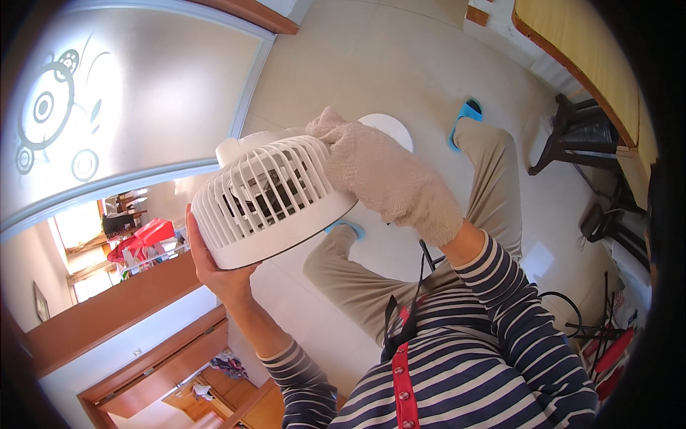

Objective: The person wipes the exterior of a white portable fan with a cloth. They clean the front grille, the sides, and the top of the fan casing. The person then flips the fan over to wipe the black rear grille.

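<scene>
A white plastic fan head point(276, 225) with a slatted, domed grille is held up in front of me, tilted. My left hand point(225, 273) is bare and grips the smooth rim from the lower left, its thumb side along the outer edge. A beige terry-cloth mitt point(423, 198) covers my right hand point(375, 166) and lies against the right side of the grille. The mitt hides the fingers, and its bunched tip reaches over the back of the housing. Dark inner parts show between the slats. A white round disc point(388, 128) is partly visible behind the mitt.
Blue slippers point(471, 111) are on my feet on the pale tiled floor point(332, 64). A frosted sliding door panel point(177, 91) stands at upper left. At right are a wooden tabletop point(584, 43) and a dark stool point(568, 134). A black strap point(399, 332) hangs by my waist.
</scene>
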Motion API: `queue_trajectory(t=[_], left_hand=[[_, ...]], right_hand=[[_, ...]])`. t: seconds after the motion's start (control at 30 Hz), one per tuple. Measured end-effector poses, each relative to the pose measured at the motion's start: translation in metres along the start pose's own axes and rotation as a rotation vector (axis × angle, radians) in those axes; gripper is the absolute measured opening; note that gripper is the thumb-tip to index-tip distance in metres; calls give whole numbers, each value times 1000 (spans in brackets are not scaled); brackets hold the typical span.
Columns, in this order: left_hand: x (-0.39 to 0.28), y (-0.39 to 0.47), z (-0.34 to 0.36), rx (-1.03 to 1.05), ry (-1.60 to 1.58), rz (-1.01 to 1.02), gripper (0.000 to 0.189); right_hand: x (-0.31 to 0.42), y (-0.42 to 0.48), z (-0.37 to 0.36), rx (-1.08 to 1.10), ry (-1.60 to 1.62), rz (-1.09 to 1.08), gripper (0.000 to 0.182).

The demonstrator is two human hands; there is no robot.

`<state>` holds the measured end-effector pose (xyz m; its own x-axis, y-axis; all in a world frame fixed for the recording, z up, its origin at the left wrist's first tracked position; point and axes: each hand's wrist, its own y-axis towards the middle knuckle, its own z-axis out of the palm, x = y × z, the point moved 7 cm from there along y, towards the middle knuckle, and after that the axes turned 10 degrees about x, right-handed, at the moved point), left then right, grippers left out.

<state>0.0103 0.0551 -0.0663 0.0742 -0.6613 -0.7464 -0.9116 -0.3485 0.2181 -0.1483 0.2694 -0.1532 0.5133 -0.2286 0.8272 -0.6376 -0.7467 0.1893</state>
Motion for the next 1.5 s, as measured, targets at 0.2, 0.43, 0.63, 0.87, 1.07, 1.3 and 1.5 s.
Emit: queue_trajectory(t=[0.2, 0.43, 0.63, 0.87, 1.07, 1.3, 1.5], left_hand=[[-7, 4, 3, 22, 2, 16, 121], [-5, -1, 2, 10, -10, 13, 121], [-1, 0, 2, -11, 3, -26, 118], [-4, 6, 2, -17, -42, -33, 118], [-3, 6, 1, 3, -82, -34, 121], [-9, 7, 7, -26, -22, -45, 120], [-12, 11, 11, -2, -52, -40, 123]], right_hand=[[4, 15, 4, 159, -35, 12, 18], [0, -12, -9, -248, 137, 37, 12], [-7, -7, -27, -11, -24, 206, 18], [11, -1, 17, 196, -342, -145, 27], [1, 4, -1, -7, -38, 21, 21], [-7, 2, -25, -189, -40, -45, 16], [-9, 6, -4, 2, -102, 47, 16]])
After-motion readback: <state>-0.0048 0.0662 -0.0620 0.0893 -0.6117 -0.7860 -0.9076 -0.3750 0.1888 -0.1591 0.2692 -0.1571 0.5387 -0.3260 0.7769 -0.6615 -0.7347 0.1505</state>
